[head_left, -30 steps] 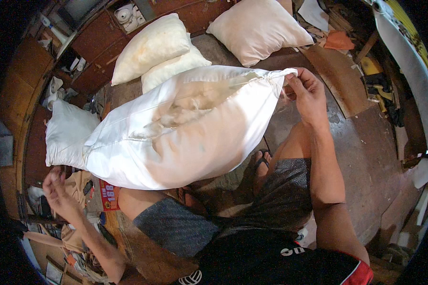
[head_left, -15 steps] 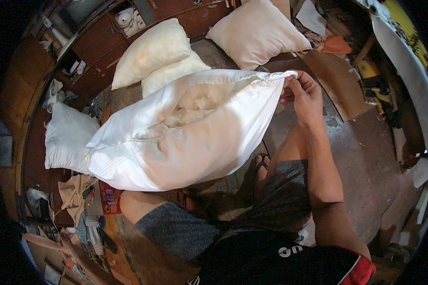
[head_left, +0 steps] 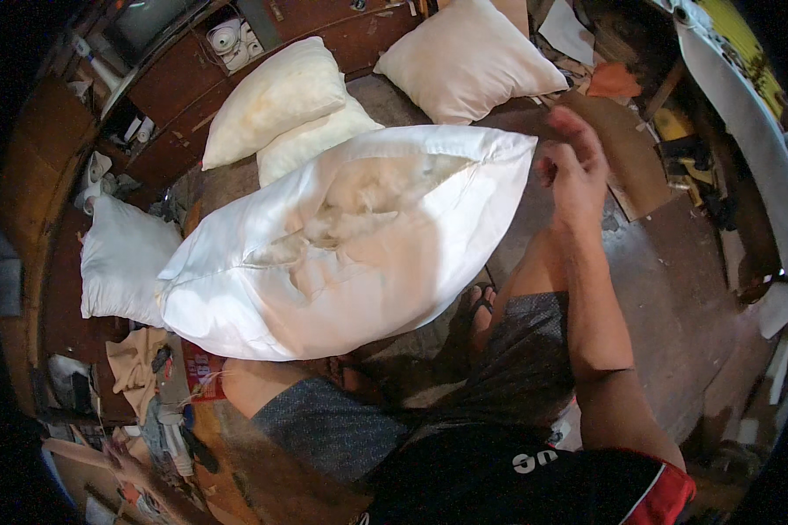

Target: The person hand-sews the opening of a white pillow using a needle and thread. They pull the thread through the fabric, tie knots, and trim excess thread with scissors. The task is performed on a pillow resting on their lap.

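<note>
A big white pillow [head_left: 394,280] lies tilted before me, with a long open slit along its upper side. Fluffy cream stuffing [head_left: 359,201] shows in the slit. My right hand [head_left: 578,171] is just off the pillow's right corner, apart from it, with fingers spread, slightly blurred and nothing in them. Far to the lower left, my left hand [head_left: 123,462] is down among loose odds and ends. Its fingers are dim and small, so whether they hold anything is unclear.
Two cream pillows [head_left: 276,101] are stacked behind, and another pillow [head_left: 473,61] lies at the back. A smaller white pillow [head_left: 127,258] touches the left end. Tan cloth scraps [head_left: 136,367] lie at left; a cardboard sheet [head_left: 626,144] and tools [head_left: 696,171] are at right.
My right hand has let go of the pillow's right corner and moved slightly right, its fingers opening. The corner has settled a little lower. My left hand stays at the lower left.
</note>
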`<act>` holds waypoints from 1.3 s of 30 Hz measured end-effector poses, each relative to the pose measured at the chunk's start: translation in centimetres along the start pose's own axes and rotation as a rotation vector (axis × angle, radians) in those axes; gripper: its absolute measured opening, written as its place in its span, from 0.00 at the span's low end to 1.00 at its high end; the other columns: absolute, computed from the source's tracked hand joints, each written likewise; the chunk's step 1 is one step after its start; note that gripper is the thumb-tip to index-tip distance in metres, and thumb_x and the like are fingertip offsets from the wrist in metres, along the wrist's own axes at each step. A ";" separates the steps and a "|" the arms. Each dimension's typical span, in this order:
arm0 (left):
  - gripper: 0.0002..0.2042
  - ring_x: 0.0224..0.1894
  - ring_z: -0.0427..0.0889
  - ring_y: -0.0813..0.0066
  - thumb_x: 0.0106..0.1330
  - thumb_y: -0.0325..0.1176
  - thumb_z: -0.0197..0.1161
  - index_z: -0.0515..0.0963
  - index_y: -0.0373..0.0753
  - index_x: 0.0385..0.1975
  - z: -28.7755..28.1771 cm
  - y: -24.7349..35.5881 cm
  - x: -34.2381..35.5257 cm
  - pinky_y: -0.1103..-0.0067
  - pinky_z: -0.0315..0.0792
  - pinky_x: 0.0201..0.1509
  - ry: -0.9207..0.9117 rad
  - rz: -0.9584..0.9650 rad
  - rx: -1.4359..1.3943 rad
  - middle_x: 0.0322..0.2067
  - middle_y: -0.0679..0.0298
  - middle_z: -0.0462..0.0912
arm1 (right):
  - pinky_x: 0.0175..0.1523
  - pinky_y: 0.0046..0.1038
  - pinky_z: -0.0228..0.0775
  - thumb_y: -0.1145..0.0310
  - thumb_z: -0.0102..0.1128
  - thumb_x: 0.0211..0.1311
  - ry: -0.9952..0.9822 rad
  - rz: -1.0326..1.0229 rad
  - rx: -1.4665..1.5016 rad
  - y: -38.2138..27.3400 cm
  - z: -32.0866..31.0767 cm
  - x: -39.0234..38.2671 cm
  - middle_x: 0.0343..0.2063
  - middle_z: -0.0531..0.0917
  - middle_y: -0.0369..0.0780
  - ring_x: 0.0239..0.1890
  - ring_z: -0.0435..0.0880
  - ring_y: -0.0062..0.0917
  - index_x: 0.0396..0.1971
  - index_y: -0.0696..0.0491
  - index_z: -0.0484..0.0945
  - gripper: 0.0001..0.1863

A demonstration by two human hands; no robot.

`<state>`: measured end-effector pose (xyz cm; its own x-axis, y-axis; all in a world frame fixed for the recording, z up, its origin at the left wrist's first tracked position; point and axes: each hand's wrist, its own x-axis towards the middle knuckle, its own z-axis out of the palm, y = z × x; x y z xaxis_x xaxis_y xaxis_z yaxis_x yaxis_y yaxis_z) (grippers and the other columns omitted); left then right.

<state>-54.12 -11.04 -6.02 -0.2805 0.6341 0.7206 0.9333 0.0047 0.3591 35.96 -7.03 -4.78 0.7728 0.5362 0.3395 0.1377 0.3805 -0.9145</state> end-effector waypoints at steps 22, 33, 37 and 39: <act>0.07 0.39 0.80 0.71 0.63 0.19 0.60 0.75 0.31 0.39 12.7 60.0 -13.0 0.80 0.73 0.45 -0.668 0.156 -1.328 0.38 0.54 0.81 | 0.43 0.24 0.74 0.77 0.58 0.64 -0.880 0.083 0.293 -6.8 1.9 -10.0 0.38 0.84 0.42 0.38 0.83 0.22 0.41 0.61 0.80 0.08; 0.16 0.27 0.79 0.66 0.67 0.41 0.59 0.81 0.31 0.34 19.9 67.2 -6.4 0.73 0.71 0.35 -1.171 0.563 -0.602 0.26 0.50 0.81 | 0.33 0.19 0.74 0.70 0.58 0.67 -0.311 0.008 0.202 -2.1 0.9 -2.7 0.37 0.83 0.37 0.36 0.80 0.16 0.42 0.58 0.81 0.09; 0.16 0.32 0.79 0.71 0.68 0.42 0.57 0.82 0.32 0.38 21.4 68.1 -6.8 0.73 0.71 0.39 -1.178 0.525 -0.601 0.28 0.53 0.83 | 0.32 0.18 0.73 0.72 0.59 0.66 -0.339 -0.055 0.029 -1.6 1.3 -3.5 0.36 0.84 0.38 0.36 0.80 0.16 0.40 0.58 0.82 0.08; 0.16 0.32 0.79 0.72 0.68 0.41 0.58 0.82 0.32 0.37 22.1 68.0 -7.2 0.73 0.71 0.39 -1.116 0.523 -0.669 0.28 0.53 0.83 | 0.39 0.23 0.73 0.74 0.60 0.63 -0.316 -0.290 -0.069 -0.4 1.5 -3.1 0.33 0.84 0.42 0.35 0.82 0.22 0.36 0.59 0.82 0.06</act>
<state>16.35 1.77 0.10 0.6804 0.7220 0.1253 0.5021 -0.5839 0.6379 32.60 -7.77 -5.13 0.4701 0.6225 0.6257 0.3709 0.5040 -0.7800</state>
